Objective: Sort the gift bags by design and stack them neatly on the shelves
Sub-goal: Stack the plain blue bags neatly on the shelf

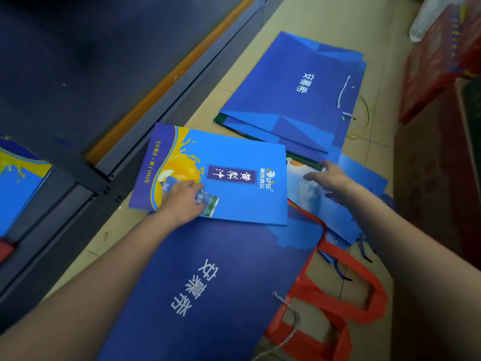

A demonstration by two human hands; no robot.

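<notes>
Head camera view, looking down at gift bags spread flat over a pale tiled floor [320, 19] beside dark metal shelves [78, 105]. Left hand [182, 201] rests flat, fingers nearly straight, on a light blue juice-design bag [234, 199] with an orange splash, lying in the middle of the pile. Right hand [328, 178] reaches out with loosely spread fingers, touching a partly covered picture bag [307, 188] just beside it; neither grip closes around anything. Nearest the person lies a dark blue bag [208, 282] with white characters, overlapped by the juice bag; a small stack of matching dark blue bags [294, 92] sits further off. Red fabric handles [338, 295] poke out from beneath the near pile. Sorting looks partly done: one juice-design bag [15, 183] already lies on a shelf at far left, and the far stack seems grouped, but most bags remain mixed on the floor and unshelved. At right stand red boxes [432, 66] and brown cartons [426, 173]; the room is dim and the picture is slightly blurred
</notes>
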